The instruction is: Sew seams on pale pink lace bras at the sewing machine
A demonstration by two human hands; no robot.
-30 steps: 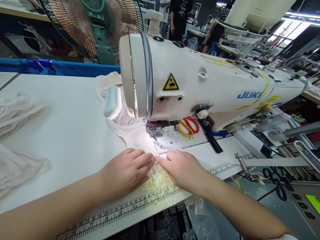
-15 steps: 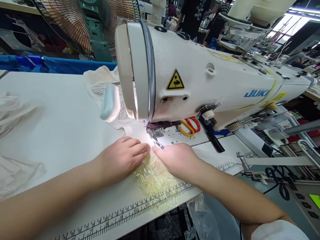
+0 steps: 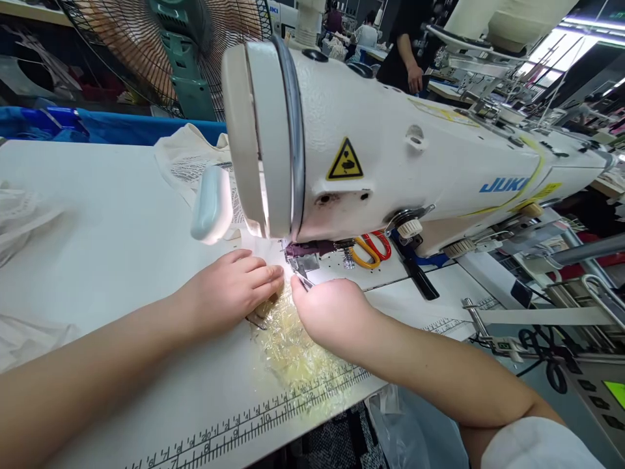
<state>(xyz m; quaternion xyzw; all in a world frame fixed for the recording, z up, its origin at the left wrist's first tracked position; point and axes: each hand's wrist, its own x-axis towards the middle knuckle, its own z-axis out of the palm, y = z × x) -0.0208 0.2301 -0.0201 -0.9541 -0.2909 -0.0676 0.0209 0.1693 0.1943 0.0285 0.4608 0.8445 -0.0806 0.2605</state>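
A white JUKI sewing machine stands on a white table. My left hand lies flat on cream lace fabric just left of the presser foot. My right hand is curled beside it, its fingertips pinching the fabric edge right at the foot. The fabric runs under the machine head and out behind it. A worn patch of yellowed clear tape shows on the table below both hands.
Orange and red scissors lie on the machine bed. A green fan stands behind a blue bin edge. More pale fabric lies at the far left. A printed ruler runs along the table's front. A person stands far back.
Both hands have slid forward toward the presser foot, pushing the fabric under it. My right hand went from flat to curled. More taped table shows behind the hands.
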